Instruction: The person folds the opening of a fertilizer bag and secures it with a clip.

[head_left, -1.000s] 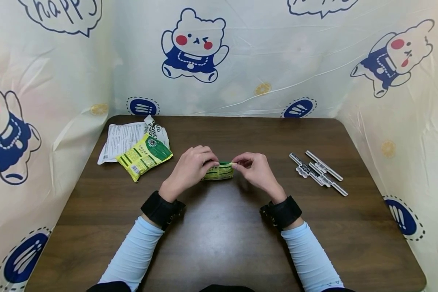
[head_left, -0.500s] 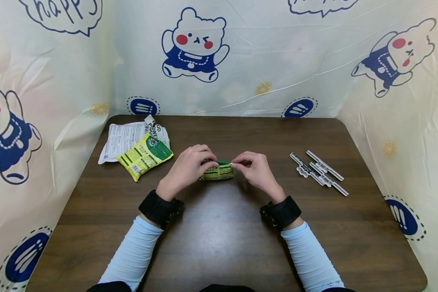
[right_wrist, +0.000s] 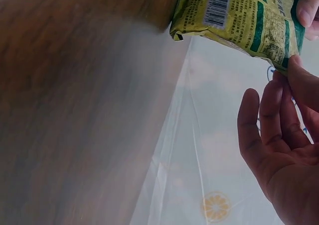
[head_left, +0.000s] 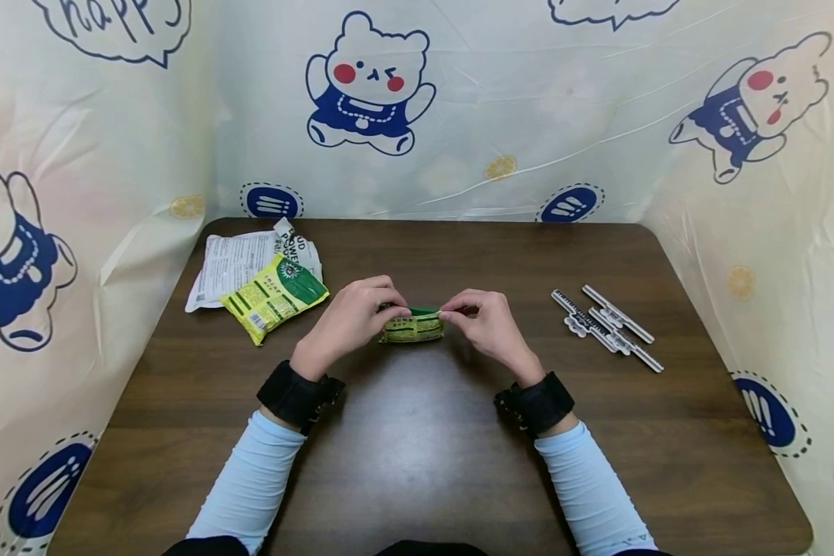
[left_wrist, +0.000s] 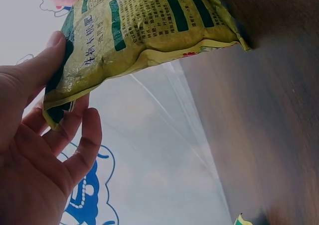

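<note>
A yellow-green printed packet (head_left: pixel 411 329) stands on its lower edge at mid-table, its top tilted back. My left hand (head_left: pixel 363 310) pinches the packet's upper edge near the left end, thumb on the near face and fingers behind. At the upper right corner, the thumb and fingertips of my right hand (head_left: pixel 485 318) pinch the packet. The left wrist view shows the packet's face (left_wrist: pixel 144 28) with dark green bands and small print. A barcode (right_wrist: pixel 217 7) shows in the right wrist view, near the packet's bottom edge.
A similar yellow-green packet (head_left: pixel 276 300) lies at the back left, partly over a white printed pouch (head_left: pixel 231 266). Several slim white and black clip-like sticks (head_left: pixel 608 328) lie at the right. The brown table (head_left: pixel 417 455) is bordered by a patterned curtain (head_left: pixel 486 100).
My left hand has slid a little to the left along the packet's upper edge, so more of the packet shows. My right hand has barely moved.
</note>
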Demonstrator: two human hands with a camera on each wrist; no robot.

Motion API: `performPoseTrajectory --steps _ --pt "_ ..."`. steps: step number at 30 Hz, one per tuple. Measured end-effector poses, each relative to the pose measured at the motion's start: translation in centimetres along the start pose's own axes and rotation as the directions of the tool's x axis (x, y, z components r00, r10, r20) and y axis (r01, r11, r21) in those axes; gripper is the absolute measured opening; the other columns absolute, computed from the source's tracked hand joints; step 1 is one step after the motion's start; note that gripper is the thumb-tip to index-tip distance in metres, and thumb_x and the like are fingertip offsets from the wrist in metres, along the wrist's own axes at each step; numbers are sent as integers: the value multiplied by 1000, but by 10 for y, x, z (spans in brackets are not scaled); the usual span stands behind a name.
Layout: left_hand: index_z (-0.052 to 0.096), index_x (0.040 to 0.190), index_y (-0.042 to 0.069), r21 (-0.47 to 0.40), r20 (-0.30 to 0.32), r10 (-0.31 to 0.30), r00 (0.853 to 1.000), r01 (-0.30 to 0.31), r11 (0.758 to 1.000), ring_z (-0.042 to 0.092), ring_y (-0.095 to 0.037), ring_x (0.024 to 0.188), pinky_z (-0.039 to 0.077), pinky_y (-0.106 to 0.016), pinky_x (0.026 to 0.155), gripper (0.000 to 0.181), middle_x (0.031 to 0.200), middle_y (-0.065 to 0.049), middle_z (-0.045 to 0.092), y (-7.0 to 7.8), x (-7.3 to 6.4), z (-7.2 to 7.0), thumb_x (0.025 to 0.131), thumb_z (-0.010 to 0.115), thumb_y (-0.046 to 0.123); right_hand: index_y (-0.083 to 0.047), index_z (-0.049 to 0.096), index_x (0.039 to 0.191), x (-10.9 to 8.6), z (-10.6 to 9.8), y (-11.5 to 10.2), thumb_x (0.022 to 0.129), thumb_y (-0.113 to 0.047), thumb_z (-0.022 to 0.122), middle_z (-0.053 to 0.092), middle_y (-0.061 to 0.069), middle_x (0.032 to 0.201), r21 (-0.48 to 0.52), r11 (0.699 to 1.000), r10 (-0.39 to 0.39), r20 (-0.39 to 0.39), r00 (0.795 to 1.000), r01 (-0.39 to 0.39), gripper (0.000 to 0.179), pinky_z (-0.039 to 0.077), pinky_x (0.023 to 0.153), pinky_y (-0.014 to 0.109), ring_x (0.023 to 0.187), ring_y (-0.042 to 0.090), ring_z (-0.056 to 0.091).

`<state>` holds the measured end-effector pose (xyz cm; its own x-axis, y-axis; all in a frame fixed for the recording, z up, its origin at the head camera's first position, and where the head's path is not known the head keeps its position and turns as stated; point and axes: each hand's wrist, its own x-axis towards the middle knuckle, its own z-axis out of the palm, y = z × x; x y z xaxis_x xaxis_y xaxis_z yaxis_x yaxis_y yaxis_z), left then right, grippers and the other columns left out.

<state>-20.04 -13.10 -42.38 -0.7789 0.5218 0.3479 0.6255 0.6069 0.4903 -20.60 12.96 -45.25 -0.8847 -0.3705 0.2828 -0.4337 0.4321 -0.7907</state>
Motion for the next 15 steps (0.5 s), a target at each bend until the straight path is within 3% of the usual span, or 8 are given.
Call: performPoseTrajectory --steps 8,15 --pt "80 93 14 4 -6 2 1000 -2 1000 61 -14 74 55 -36 67 5 86 2 66 -1 0 4 95 78 19 -8 83 92 1 -2 -3 93 -7 79 78 9 92 6 1000 4 12 1000 -4 4 63 79 47 84 21 70" --pt "81 93 12 -28 -18 -1 1000 0 1000 61 -15 75 55 -38 68 5 86 0 66 0 0 6 93 80 17 -6 82 95 0 -3 -2 93 -6 79 79 14 108 63 997 30 52 998 -33 4 62 90 53 100 26 74"
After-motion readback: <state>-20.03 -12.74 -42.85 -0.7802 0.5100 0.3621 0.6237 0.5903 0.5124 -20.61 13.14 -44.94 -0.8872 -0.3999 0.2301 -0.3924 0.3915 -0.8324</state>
